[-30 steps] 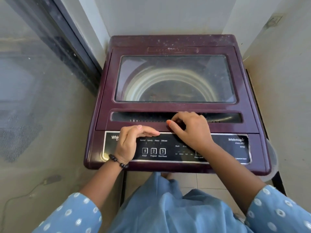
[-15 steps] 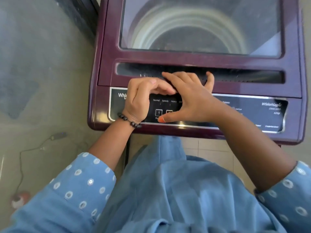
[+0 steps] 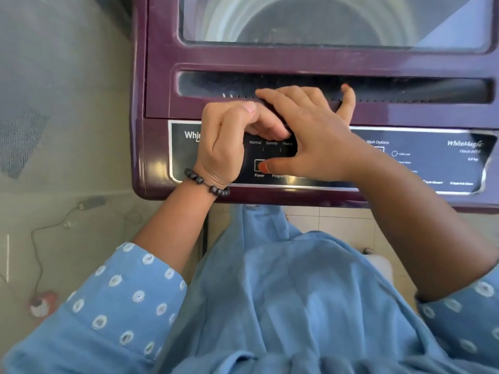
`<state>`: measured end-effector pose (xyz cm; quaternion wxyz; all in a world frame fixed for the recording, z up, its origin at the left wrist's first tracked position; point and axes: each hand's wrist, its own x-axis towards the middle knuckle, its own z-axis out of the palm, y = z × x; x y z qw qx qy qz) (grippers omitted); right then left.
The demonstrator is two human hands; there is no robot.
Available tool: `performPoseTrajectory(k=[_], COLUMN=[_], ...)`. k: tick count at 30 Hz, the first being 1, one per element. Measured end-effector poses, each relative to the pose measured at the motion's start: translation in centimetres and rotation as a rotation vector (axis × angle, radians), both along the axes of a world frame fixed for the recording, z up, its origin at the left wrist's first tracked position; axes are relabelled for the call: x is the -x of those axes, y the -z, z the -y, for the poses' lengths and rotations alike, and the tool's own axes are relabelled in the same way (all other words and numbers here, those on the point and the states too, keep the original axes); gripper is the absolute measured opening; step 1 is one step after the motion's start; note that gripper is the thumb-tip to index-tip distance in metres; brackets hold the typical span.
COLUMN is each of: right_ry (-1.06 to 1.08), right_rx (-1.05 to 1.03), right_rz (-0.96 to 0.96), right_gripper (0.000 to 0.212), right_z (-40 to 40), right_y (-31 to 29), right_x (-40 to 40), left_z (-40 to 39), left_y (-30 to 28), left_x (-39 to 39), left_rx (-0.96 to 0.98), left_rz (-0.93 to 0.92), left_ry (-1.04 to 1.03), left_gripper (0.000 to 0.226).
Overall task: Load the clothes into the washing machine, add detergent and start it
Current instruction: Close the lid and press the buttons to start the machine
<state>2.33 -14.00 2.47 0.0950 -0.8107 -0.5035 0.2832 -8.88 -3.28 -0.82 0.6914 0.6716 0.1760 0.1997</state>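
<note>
Washing machine fills the upper frame, lid shut. Right hand is spread, fingers extended over the lid recess; its thumb tip is set on the Power button, frame centre. Left hand, loosely curled and holding nothing, is rested just left of it. The next buttons run rightward along the control panel, nearer the right hand.

Start button under right hand
</note>
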Motion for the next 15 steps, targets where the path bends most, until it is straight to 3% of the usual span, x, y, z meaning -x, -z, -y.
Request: performPoseTrajectory(k=[15], right_ry=[0.085], right_rx=[-0.023], right_rz=[0.028], right_gripper=[0.093], right_z=[-0.41], right_y=[0.02], right_x=[0.50], left_z=[-0.19], left_y=[0.03], left_x=[-0.24], left_rx=[-0.052], left_rz=[-0.013], left_ry=[0.033], left_gripper=[0.045])
